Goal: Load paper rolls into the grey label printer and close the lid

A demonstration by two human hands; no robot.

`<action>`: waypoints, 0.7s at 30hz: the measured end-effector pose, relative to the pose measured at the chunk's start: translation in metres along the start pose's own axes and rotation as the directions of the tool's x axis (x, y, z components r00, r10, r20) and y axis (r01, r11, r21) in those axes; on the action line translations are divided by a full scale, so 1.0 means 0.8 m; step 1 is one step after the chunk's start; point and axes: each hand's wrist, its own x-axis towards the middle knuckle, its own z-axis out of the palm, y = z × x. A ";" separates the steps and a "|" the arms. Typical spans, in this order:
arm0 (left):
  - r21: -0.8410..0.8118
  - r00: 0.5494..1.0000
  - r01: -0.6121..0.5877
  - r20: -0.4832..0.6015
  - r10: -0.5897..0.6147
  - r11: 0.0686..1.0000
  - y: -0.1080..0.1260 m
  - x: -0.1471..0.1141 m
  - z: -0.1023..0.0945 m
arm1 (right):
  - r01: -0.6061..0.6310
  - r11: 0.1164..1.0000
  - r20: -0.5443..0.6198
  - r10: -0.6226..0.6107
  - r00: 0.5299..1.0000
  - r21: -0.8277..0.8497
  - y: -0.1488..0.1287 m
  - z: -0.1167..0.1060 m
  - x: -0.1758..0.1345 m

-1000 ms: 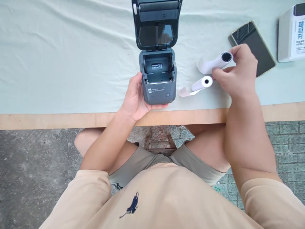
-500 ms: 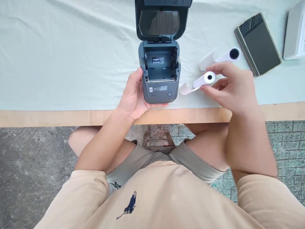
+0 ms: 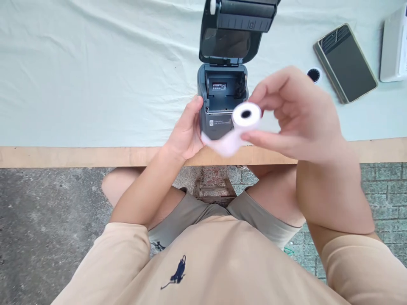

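My left hand (image 3: pixel 187 129) grips a dark label printer (image 3: pixel 224 103) by its left side, near the table's front edge. The printer's lid (image 3: pixel 237 36) stands open, and its paper bay shows no roll inside. Between the thumb and fingers of my right hand (image 3: pixel 292 116) is a white paper roll (image 3: pixel 247 114) with a dark core hole. This roll is raised in front of the printer's lower right part, and its loose paper end (image 3: pixel 224 143) trails left, blurred, covering the printer's front. My right hand mostly hides a second roll (image 3: pixel 314 75) lying on the table.
A smartphone (image 3: pixel 348 63) lies at the right, beside the second roll. Further right a white box (image 3: pixel 393 51) stands at the frame's edge. Pale green cloth (image 3: pixel 95 76) covers the table up to its wooden front edge (image 3: pixel 73 156). My legs and a wooden stool are below.
My right hand has lifted the paper roll off the table and brought it left, in front of the printer. The printer has shifted slightly right and tilted in my left hand.
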 end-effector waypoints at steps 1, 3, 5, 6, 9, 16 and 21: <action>0.014 1.000 -0.007 -0.022 0.007 1.000 -0.001 -0.001 0.001 | -0.029 0.981 -0.070 0.016 0.997 -0.193 -0.007 0.005 0.010; 0.047 0.999 -0.003 -0.052 0.005 0.999 -0.001 -0.002 0.001 | -0.113 0.854 -0.126 0.056 0.990 -0.507 -0.017 0.013 0.028; 0.063 1.000 0.002 -0.031 0.000 0.998 0.000 -0.004 0.001 | -0.198 0.721 -0.123 0.156 0.980 -0.664 -0.023 0.019 0.043; 0.065 1.000 -0.001 -0.018 0.002 0.998 0.000 -0.005 0.001 | -0.232 0.672 -0.123 0.207 0.971 -0.703 -0.024 0.021 0.050; 0.058 1.000 0.000 -0.005 0.000 0.998 0.001 -0.006 0.001 | -0.259 0.594 -0.109 0.278 0.955 -0.762 -0.019 0.026 0.062; 0.006 0.999 0.021 -0.036 -0.021 1.000 0.002 -0.004 0.001 | 0.022 0.654 -0.070 -0.115 0.991 -0.756 0.019 0.025 0.041; -0.005 1.000 0.020 -0.003 -0.020 1.000 0.004 -0.007 0.000 | 0.175 0.663 -0.051 -0.307 0.950 -0.728 0.047 0.036 0.008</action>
